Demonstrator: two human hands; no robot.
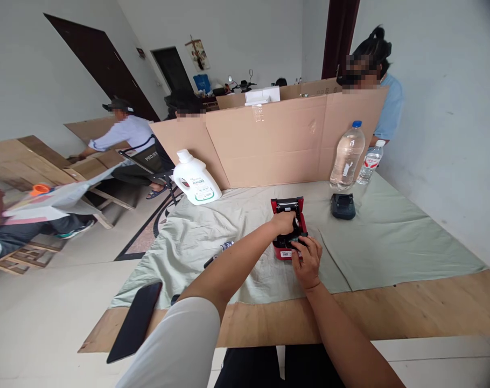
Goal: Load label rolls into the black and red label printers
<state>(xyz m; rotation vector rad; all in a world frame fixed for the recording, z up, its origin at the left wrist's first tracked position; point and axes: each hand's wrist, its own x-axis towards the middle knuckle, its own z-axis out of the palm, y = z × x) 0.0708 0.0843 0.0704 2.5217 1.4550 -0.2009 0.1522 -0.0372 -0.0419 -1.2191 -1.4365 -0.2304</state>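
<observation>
A small red and black device [287,207], like a little printer with its lid up, stands on the pale green cloth [374,242] in the middle of the table. My left hand [284,222] grips the top of its body. My right hand [307,261] rests against its near end, fingers on the black front part. The device's lower half is hidden by both hands.
A black device [343,206] and two water bottles [347,156] stand at the back right. A white detergent jug [195,179] is at the back left, a black phone [135,321] on the near left edge. A cardboard wall [269,140] closes the far side; other people sit beyond.
</observation>
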